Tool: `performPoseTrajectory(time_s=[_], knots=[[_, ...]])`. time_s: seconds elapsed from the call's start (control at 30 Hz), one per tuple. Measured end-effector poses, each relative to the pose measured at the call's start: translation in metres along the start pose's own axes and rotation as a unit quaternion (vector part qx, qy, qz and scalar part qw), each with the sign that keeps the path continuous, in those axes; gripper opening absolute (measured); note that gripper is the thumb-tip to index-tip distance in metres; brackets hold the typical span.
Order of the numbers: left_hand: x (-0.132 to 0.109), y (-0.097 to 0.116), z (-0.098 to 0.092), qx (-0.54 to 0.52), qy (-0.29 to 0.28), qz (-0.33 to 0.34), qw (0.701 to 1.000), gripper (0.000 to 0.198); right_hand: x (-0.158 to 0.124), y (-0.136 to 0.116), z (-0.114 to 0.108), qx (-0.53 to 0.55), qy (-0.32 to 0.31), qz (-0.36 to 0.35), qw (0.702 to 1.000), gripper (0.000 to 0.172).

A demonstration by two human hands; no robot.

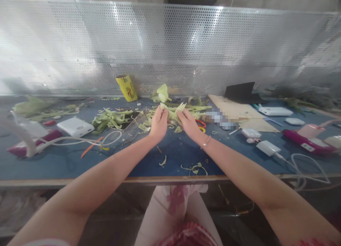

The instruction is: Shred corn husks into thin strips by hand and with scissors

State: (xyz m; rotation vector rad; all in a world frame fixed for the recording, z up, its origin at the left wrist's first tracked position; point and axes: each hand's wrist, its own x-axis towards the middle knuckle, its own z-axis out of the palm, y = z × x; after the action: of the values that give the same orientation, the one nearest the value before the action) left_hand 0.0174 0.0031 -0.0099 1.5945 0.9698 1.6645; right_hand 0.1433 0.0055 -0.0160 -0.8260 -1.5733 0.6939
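Note:
My left hand (159, 124) is closed, with a pale green leafy piece showing at its fingertips. Close beside it, my right hand (188, 123) grips a pale green leafy stalk (174, 115) that spans the gap between both hands. Whether it is one piece or two I cannot tell, as the fingers hide part of it. Behind the hands lie more green stalks (198, 107) and an upright pale leaf (162, 93). A heap of trimmed green stems (112, 119) lies left of my left hand. Orange-red scissor-like handles (201, 124) show beside my right wrist.
A yellow can-shaped container (126, 88) leans at the back by a perforated metal screen (106, 43). White power banks (75, 126), chargers (268, 148) and looping cables lie on both sides of the blue tabletop (144, 164). Cardboard (239, 111) lies right. Peel scraps (195, 168) are near the front edge.

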Motion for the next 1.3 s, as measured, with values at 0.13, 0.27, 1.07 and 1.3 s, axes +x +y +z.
performPoseTrajectory(time_s=[0.13, 0.27, 1.07, 1.3], knots=[[0.005, 0.000, -0.006, 0.105, -0.065, 0.002, 0.992, 0.022, 0.007, 0.005, -0.014, -0.058, 0.110, 0.017, 0.992, 0.029], [0.005, 0.000, -0.008, 0.192, -0.110, -0.005, 0.975, 0.024, 0.013, 0.000, -0.028, -0.131, 0.056, -0.051, 0.989, 0.031], [0.015, -0.006, -0.016, 0.092, -0.216, -0.082, 0.969, 0.027, 0.018, 0.009, -0.029, 0.095, 0.000, 0.090, 0.991, 0.020], [0.018, 0.001, -0.019, 0.083, -0.229, -0.078, 0.967, 0.024, 0.021, 0.011, -0.028, 0.079, 0.070, 0.062, 0.993, 0.023]])
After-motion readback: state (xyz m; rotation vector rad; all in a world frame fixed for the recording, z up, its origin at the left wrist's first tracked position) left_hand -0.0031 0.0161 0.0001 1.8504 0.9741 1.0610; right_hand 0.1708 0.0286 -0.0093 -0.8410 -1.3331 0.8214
